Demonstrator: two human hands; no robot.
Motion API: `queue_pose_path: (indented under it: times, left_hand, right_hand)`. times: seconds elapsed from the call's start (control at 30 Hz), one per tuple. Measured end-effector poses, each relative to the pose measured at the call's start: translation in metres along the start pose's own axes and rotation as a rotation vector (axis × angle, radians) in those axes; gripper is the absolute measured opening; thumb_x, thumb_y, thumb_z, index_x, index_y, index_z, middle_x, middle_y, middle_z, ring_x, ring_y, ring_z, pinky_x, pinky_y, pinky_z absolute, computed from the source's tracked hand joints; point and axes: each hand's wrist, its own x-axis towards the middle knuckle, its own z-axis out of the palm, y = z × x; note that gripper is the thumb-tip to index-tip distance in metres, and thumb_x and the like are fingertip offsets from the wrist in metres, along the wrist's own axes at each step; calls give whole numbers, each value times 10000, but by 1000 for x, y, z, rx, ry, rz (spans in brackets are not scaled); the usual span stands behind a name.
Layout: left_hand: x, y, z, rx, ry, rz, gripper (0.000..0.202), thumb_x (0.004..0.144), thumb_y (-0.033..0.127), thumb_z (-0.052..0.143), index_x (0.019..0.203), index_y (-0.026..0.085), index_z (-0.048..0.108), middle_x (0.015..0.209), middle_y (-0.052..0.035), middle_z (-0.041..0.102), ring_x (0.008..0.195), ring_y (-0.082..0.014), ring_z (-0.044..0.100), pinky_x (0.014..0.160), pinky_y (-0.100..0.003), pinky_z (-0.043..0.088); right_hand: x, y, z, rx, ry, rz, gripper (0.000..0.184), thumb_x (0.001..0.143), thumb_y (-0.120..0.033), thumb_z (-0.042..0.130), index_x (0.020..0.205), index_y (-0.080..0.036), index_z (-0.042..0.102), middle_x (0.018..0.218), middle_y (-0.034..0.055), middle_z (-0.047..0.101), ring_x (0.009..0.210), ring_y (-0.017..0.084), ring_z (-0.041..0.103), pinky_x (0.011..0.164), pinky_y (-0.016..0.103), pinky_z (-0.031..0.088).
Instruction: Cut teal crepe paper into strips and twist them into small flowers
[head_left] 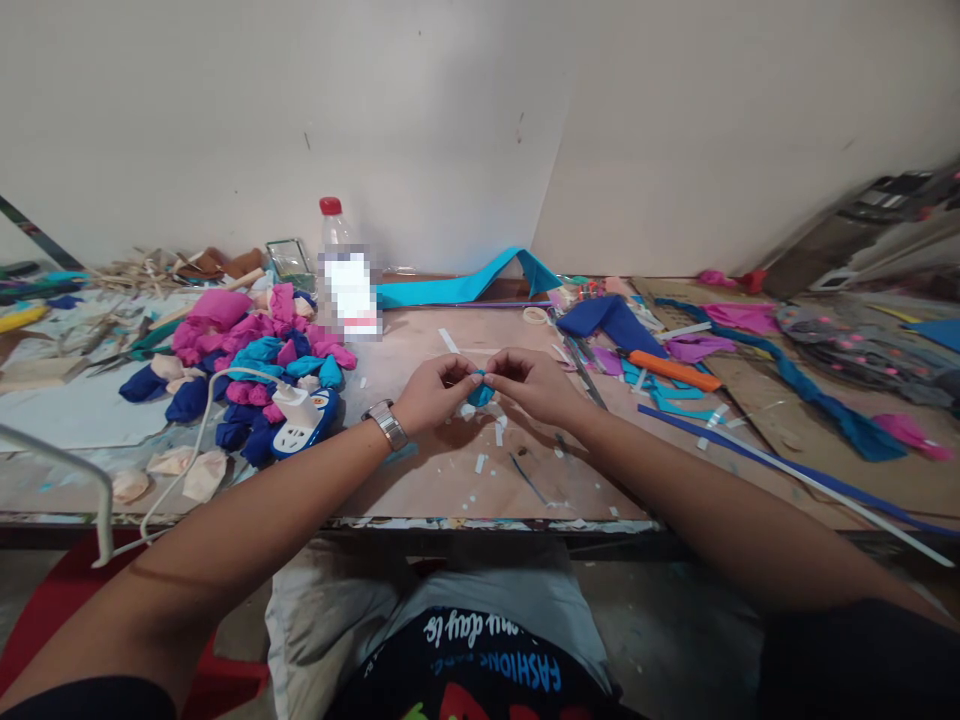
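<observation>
A small bunched piece of turquoise fabric [481,393] is pinched between both hands, just above the middle of the table. My left hand [436,392], with a metal watch on its wrist, closes thumb and fingertips on its left side. From the right, my right hand [531,383] pinches the same piece, and the two thumbs nearly meet. The fingers partly hide the fabric. Under and around the hands, white paper scraps [499,432] lie scattered on the wooden table [442,490].
Left stand a heap of pink, blue and turquoise fabric puffs [225,330], a power strip [300,430] with a white cable, and a red-capped bottle [349,270]. A turquoise strip [465,287] lies behind. Right are an orange-handled cutter [673,371], scissors [585,372] and long blue strips [750,445].
</observation>
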Motion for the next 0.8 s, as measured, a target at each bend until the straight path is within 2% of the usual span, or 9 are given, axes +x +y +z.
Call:
queue_pose_path:
  times: [0.13, 0.27, 0.4, 0.53, 0.7, 0.8]
  left_hand:
    - [0, -3, 0, 25, -34, 20, 414, 893, 575, 694, 893, 161, 666, 742, -13, 672, 648, -121, 578, 635, -249, 466]
    - [-2, -2, 0, 128, -41, 61, 399, 911, 558, 682, 859, 163, 666, 771, -26, 686, 694, -137, 599, 657, -254, 469]
    - [-4, 1, -1, 116, -67, 54, 349, 912, 517, 684, 901, 169, 666, 804, -22, 692, 720, -144, 612, 698, -267, 486]
    - [-4, 4, -1, 171, -56, 77, 306, 871, 461, 736, 959, 174, 674, 850, -17, 698, 781, -163, 629, 721, -274, 489]
    - [-4, 7, 0, 51, -84, -53, 291, 869, 429, 736, 978, 174, 648, 791, -17, 720, 709, -172, 685, 674, -280, 521]
    - [-4, 7, 0, 13, -100, -64, 252, 856, 391, 737, 926, 167, 645, 743, -7, 710, 665, -161, 686, 652, -271, 523]
  right_hand:
    - [1, 5, 1, 104, 1, 40, 278, 772, -455, 805, 820, -191, 731, 784, 27, 741, 726, 182, 668, 698, 309, 553]
    - [1, 5, -1, 87, -34, 49, 283, 782, -450, 804, 892, -191, 785, 854, 48, 783, 791, 204, 703, 750, 330, 572]
    - [1, 3, -1, 39, -25, 17, 257, 797, -439, 794, 842, -188, 765, 806, 39, 765, 750, 192, 677, 720, 322, 557]
    - [1, 2, 3, 112, 1, 34, 272, 788, -450, 791, 805, -192, 709, 749, 11, 712, 693, 161, 636, 684, 299, 542]
    - [0, 1, 5, 175, -20, 70, 262, 775, -426, 801, 789, -197, 675, 730, -1, 699, 675, 155, 637, 687, 302, 551]
    - [-1, 1, 5, 184, -29, 53, 261, 761, -424, 820, 812, -201, 693, 769, 11, 726, 717, 173, 665, 710, 314, 563]
